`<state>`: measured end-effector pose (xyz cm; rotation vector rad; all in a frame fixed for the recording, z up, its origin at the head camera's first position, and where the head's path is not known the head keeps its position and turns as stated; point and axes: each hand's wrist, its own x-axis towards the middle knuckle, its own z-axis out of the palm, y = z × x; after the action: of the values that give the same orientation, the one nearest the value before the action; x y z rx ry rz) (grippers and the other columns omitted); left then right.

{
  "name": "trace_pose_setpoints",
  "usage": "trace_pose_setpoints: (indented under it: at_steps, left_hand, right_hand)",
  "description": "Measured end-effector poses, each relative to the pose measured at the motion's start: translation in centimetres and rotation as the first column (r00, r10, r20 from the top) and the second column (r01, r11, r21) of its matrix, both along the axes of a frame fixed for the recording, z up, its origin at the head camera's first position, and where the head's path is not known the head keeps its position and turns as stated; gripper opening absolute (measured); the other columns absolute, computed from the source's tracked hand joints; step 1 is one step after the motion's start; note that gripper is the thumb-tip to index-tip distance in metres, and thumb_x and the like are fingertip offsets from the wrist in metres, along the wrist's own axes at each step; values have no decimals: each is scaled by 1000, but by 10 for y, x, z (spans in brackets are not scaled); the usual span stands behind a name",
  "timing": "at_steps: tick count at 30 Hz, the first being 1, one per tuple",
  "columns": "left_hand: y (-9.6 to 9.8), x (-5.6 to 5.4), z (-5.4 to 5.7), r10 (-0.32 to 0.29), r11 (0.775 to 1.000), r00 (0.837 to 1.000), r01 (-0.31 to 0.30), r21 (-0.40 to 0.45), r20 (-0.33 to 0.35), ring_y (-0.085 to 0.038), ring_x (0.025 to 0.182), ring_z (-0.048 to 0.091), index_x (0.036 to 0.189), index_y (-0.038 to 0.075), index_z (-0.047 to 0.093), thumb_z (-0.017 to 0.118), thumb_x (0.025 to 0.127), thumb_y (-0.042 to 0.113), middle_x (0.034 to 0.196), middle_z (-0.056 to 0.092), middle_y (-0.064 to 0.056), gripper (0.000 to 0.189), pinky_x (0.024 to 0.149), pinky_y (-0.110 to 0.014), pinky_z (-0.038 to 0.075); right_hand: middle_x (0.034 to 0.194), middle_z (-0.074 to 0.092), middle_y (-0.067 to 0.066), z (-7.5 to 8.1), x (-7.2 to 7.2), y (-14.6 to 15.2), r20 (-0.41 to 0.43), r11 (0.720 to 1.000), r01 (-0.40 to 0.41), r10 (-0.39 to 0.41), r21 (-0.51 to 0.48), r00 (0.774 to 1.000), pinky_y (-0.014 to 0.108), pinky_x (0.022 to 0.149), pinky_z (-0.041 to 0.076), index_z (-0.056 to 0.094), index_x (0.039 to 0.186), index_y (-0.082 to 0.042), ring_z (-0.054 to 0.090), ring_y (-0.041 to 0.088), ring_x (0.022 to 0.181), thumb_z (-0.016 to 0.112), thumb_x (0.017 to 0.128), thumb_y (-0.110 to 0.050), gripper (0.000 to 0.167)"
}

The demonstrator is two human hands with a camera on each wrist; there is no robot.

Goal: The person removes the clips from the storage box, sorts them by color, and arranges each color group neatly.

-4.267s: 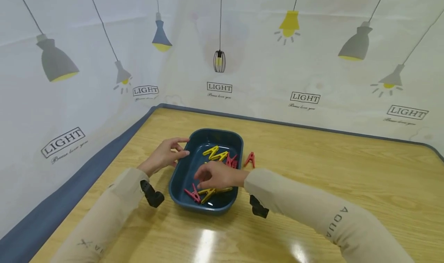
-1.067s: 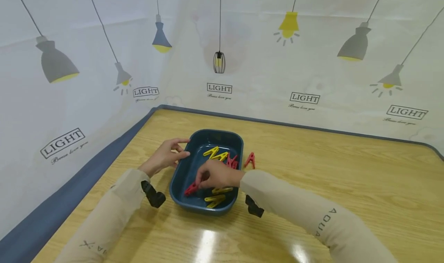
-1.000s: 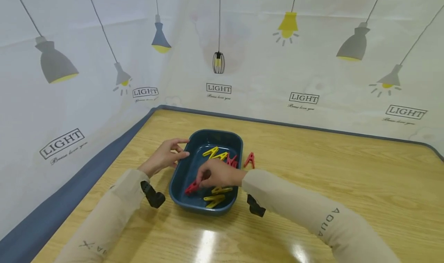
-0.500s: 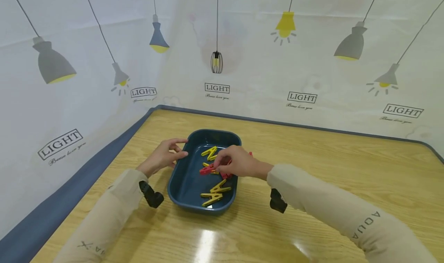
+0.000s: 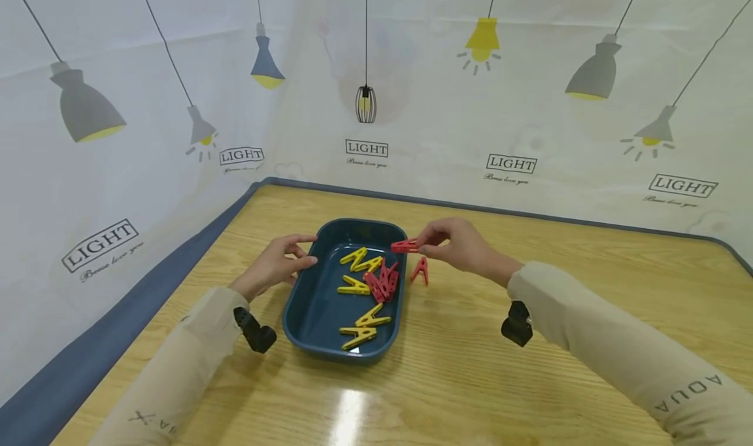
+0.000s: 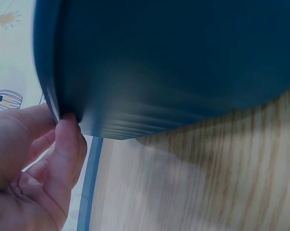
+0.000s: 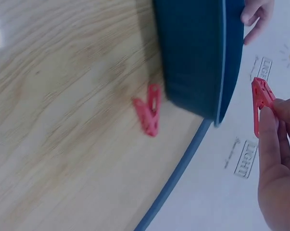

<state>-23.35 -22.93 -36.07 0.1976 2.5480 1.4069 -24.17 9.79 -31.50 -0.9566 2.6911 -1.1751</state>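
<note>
A red clip point(image 5: 402, 246) is pinched between the thumb and fingertips of the right hand point(image 5: 455, 243), with the clip's free end pointed toward the dark blue tub point(image 5: 317, 305). It is raised off the bench point(image 5: 470, 394) by the tub's right-hand rim, near the far corner; in the right wrist view a gap is shown between clip and tub. The tub's opposite rim is gripped by the left hand point(image 5: 273, 263), and the tub's outer wall is seen touched by a fingertip in the left wrist view.

Inside the tub, a pile of red clips point(image 5: 382, 284) is heaped against the right wall; the clips are overlapped, so their number cannot be told. Five yellow clips point(image 5: 354, 257) are spread around it: two beyond the pile, one just to its left, and two on the near side, placed close together.

Outside the tub, a loose red clip point(image 5: 420, 271) is laid on the bench just beside the right wall, below the right hand. Both forearms are covered by beige sleeves point(image 5: 623, 348), and a black camera point(image 5: 518, 323) is worn at each wrist. The bench is backed by a pale cloth point(image 5: 423, 125) printed with hanging lamps and the word "LIGHT".
</note>
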Motion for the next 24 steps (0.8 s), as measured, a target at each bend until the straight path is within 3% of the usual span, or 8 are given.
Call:
trace_pose_setpoints:
  at_steps: [4,14,24]
  left_hand:
    - [0,0,0,-5,1000,1000,5,-2,-3,-17,64,50,133,8,40,58,86,16,86,52,-12,50,55,-37,49]
    - [0,-1,0,-3,1000,1000,3,-4,-1,-18,66,51,133,9,40,59,86,17,87,52,-12,51,54,-35,49]
    - [0,0,0,2,1000,1000,-2,7,5,-18,66,50,133,8,40,59,86,16,86,52,-12,50,54,-36,49]
  right_hand:
    - [79,61,5,-9,-5,15,-24,999,51,-51,16,998,31,67,47,65,83,-2,58,17,73,64,80,-3,4]
    - [78,61,6,-31,-11,43,27,984,172,-173,45,985,31,64,46,64,83,0,56,19,72,61,82,-3,4]
    - [78,61,8,-60,-14,54,46,965,257,-260,52,965,30,62,46,64,83,-1,55,18,70,62,82,-4,4]
